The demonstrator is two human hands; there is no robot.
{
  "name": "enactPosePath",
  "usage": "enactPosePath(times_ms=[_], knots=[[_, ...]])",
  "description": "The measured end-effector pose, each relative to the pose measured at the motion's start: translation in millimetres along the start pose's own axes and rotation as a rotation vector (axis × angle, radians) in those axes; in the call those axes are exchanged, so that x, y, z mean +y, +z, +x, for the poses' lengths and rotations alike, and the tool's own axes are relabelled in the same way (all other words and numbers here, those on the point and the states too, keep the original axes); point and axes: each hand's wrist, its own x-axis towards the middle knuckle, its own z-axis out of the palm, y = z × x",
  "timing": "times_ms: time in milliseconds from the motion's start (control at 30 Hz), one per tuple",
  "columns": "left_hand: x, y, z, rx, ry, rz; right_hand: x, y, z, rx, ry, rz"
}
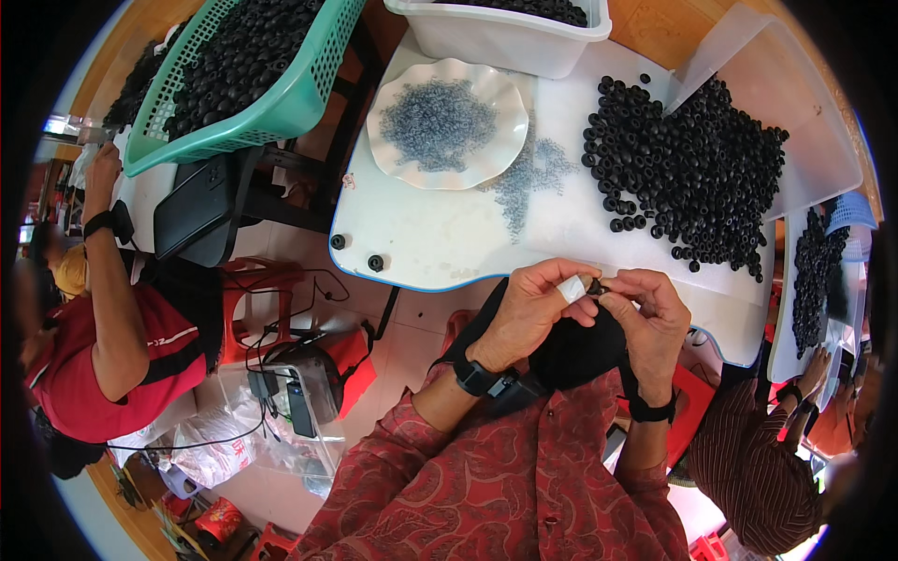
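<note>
My left hand (528,313) and my right hand (652,320) meet just off the table's front edge. Both pinch one small black ring-like part (597,288) between thumbs and fingertips; the fingers cover much of it. White tape (571,289) is wrapped around a digit of my left hand. Beyond my right hand, a large heap of black ring-shaped parts (692,159) spreads over the white table (421,234). On a scalloped white plate (383,136) lies a pile of tiny clear-grey pieces (440,117), and more of them (528,182) are scattered beside it.
Two loose black parts (375,263) sit near the table's left edge. A white bin (524,42) and a tipped clear bin (804,122) stand at the back. A green basket (299,103) of black parts is at left. Co-workers sit on both sides, one in a red shirt (131,374).
</note>
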Motion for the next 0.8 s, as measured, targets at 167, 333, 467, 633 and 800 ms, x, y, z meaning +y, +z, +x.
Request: enactPosePath(times_ms=[167,333,467,633,800], knots=[[1,-2,0,-0.02,-0.02,0.023,-2,-3,3,-0.059,0.058,0.022],[2,-1,-1,-0.011,-0.019,0.03,0,-2,2,-0.052,0.038,0.007],[1,1,-1,0.025,0.009,0.014,-4,3,1,-0.031,0.019,-0.017],[3,0,-2,0.038,0.023,0.038,-3,9,-3,0.011,-0.089,-0.143],[2,2,-4,0.06,0.029,0.06,-12,16,-4,0.035,-0.167,-0.264]])
